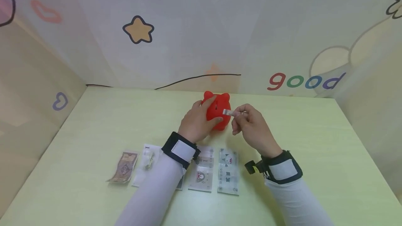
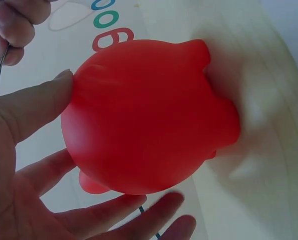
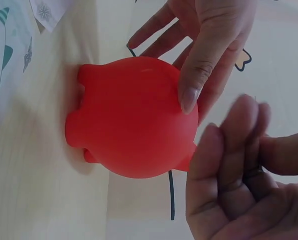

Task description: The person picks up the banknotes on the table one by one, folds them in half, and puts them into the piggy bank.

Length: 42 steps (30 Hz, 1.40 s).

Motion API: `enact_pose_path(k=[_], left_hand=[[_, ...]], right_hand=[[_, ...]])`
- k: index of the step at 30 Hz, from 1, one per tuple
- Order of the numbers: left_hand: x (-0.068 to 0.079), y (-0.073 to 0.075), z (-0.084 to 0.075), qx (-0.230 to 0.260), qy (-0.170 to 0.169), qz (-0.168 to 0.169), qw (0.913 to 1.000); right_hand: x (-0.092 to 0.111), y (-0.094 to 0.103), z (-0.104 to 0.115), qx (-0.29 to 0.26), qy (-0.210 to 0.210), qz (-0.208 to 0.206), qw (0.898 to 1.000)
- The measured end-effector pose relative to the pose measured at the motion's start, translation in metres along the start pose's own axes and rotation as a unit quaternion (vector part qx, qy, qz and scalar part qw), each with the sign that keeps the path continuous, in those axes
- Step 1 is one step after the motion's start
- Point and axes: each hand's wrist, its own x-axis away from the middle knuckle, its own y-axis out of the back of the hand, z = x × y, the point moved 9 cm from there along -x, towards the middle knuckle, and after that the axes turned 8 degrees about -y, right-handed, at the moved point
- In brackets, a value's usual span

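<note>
A red piggy bank (image 1: 215, 113) stands near the back of the table, the slot in its top visible in the head view. My left hand (image 1: 195, 123) holds it from the left, thumb and fingers spread around its upper body. In the left wrist view the bank's round side (image 2: 144, 115) and stubby feet show. Just right of the slot, my right hand (image 1: 251, 126) pinches a small folded banknote (image 1: 229, 112) between thumb and fingers. The note's free end points left and overlaps the bank in the head view. In the right wrist view, the fingers hide the note.
Play banknotes lie in a row nearer the front: a brownish one (image 1: 124, 167), a white one (image 1: 147, 161), a pinkish one (image 1: 201, 173) and a greenish one (image 1: 228, 172). My left forearm covers part of the row. A printed cloth backdrop (image 1: 188, 44) rises behind the table.
</note>
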Motion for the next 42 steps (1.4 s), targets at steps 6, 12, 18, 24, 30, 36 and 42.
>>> enact_pose_path(k=[6, 12, 18, 24, 30, 36, 42], left_hand=[[0.002, 0.001, 0.001, -0.022, 0.002, -0.007, 0.9997], [0.001, 0.002, 0.000, -0.031, -0.004, -0.009, 0.9995], [0.002, 0.002, -0.002, -0.039, -0.003, -0.012, 0.9992], [0.003, 0.003, -0.003, -0.053, -0.001, -0.014, 0.9985], [0.002, 0.003, -0.004, -0.057, -0.004, -0.013, 0.9983], [0.002, 0.001, -0.004, -0.058, -0.007, -0.009, 0.9983], [0.003, 0.003, -0.003, -0.060, -0.006, -0.006, 0.9982]], right_hand=[[-0.001, -0.002, 0.003, 0.012, 0.016, -0.005, 1.000], [-0.002, -0.003, 0.001, 0.033, 0.025, -0.008, 0.999], [-0.004, -0.004, -0.004, 0.042, 0.006, -0.011, 0.999], [-0.005, -0.006, -0.007, 0.056, 0.002, -0.014, 0.998], [-0.007, -0.001, -0.006, 0.063, 0.009, -0.041, 0.997], [-0.014, -0.001, -0.003, 0.068, 0.019, -0.055, 0.996], [-0.027, -0.003, 0.012, 0.120, 0.038, -0.064, 0.990]])
